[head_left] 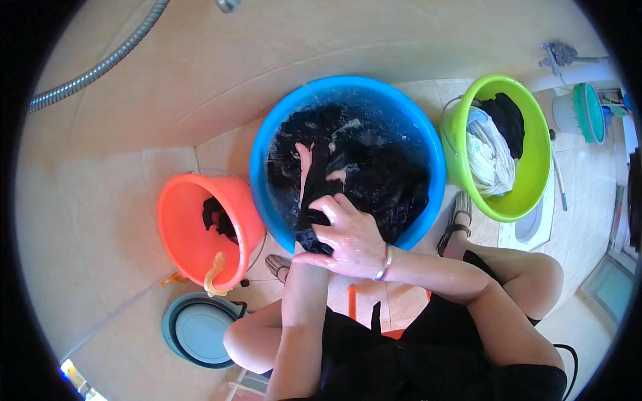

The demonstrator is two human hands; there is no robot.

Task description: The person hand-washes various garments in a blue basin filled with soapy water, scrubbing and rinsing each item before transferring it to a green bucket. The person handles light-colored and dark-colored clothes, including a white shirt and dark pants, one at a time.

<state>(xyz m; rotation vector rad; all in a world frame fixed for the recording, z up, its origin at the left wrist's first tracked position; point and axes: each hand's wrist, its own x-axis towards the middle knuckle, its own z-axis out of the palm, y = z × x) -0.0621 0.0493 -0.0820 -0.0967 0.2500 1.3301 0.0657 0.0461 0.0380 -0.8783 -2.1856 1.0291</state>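
Note:
A large blue basin (436, 140) holds water and soaked black clothing (394, 180). Over its near left part, my left hand (305, 160) is partly covered by a wet black garment (317, 180). The thumb sticks out along the left of the cloth, and fingertips curl over it from the right; the palm is hidden. The garment runs back along my left wrist to the basin's near rim. There my right hand (351, 235) grips the bunched end with bent fingers, its thumb lying across my left forearm.
An orange bucket (175, 214) with dark cloth (218, 219) stands at left, a pale glove-like thing (215, 271) over its rim. Below it sits a grey-blue collapsible basin (175, 347). A green bucket (533, 190) at right holds white cloth (488, 150) and black cloth. A shower hose (107, 63) hangs upper left.

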